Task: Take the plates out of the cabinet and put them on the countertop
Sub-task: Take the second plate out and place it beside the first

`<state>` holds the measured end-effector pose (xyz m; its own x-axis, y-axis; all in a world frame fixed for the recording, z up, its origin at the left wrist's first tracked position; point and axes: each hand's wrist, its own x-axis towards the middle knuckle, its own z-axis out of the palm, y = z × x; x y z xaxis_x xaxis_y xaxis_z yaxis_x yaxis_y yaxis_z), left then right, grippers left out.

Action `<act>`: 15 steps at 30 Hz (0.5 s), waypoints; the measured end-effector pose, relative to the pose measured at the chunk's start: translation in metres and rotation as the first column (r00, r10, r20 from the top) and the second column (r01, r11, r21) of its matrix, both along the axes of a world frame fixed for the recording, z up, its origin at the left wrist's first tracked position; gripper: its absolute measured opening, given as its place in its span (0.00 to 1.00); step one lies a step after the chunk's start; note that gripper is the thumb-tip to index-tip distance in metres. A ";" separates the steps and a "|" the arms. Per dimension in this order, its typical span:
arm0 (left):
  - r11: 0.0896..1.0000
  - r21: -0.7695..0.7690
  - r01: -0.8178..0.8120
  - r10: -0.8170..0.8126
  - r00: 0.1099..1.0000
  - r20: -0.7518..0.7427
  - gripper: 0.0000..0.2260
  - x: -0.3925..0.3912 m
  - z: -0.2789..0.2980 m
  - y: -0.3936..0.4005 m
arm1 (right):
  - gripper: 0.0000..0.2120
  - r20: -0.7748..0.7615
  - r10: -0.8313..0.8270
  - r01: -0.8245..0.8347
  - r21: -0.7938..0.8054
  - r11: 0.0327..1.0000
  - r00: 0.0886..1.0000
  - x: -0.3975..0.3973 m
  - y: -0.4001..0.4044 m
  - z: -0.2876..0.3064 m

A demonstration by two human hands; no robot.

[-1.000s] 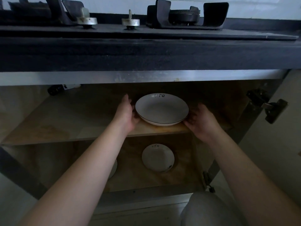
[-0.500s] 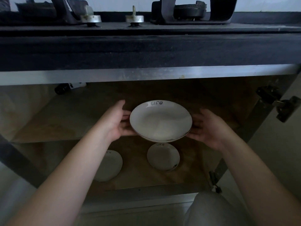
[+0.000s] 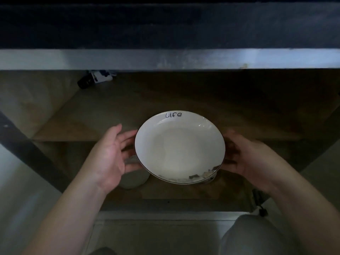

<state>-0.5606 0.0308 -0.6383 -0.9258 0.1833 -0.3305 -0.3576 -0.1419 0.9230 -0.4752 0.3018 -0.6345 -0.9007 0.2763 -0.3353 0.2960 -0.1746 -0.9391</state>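
A white plate (image 3: 179,147) with a thin dark rim and the word "life" near its far edge is in the air in front of the open cabinet, clear of the shelf. My left hand (image 3: 114,155) holds its left edge with fingers curled under it. My right hand (image 3: 252,161) holds its right edge the same way. Part of a second white plate (image 3: 134,178) shows on the bottom shelf, below my left hand. Another plate is mostly hidden under the held one.
The dark countertop edge (image 3: 169,26) with a metal strip (image 3: 169,58) beneath spans the top. The middle wooden shelf (image 3: 103,116) lies behind the plate. A dark and white object (image 3: 95,79) lies at the shelf's back left. My knee (image 3: 257,236) is at bottom right.
Both hands drew the plate off the middle shelf and out towards me. It now hangs in front of the cabinet. The view dropped, so the stove burners are out of sight.
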 end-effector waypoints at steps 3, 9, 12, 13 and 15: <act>0.998 0.002 -0.057 0.057 0.998 0.003 0.23 0.002 -0.007 -0.013 | 0.19 -0.022 0.064 -0.063 0.049 0.997 0.998 -0.013 -0.009 0.000; 0.987 -0.010 -0.163 0.163 0.984 0.065 0.23 0.014 0.010 -0.030 | 0.14 0.026 0.172 -0.173 0.067 0.983 0.985 -0.025 -0.025 0.001; 0.983 -0.007 -0.186 0.185 0.972 0.146 0.27 0.025 0.029 -0.040 | 0.10 0.095 0.186 -0.179 -0.079 0.981 0.978 -0.016 -0.032 0.017; 0.982 -0.008 -0.188 0.187 0.968 0.170 0.29 0.030 0.036 -0.046 | 0.11 0.124 0.199 -0.183 -0.126 0.975 0.972 -0.011 -0.036 0.024; 0.984 -0.039 -0.176 0.180 0.963 0.201 0.32 0.043 0.049 -0.057 | 0.12 0.186 0.222 -0.188 -0.184 0.965 0.957 0.001 -0.047 0.037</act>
<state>-0.5178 -0.0265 -0.5895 -0.8562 0.0126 -0.5165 -0.5081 -0.2022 0.8372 -0.4746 0.2544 -0.5972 -0.8402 0.0189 -0.5420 0.5231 -0.2354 -0.8191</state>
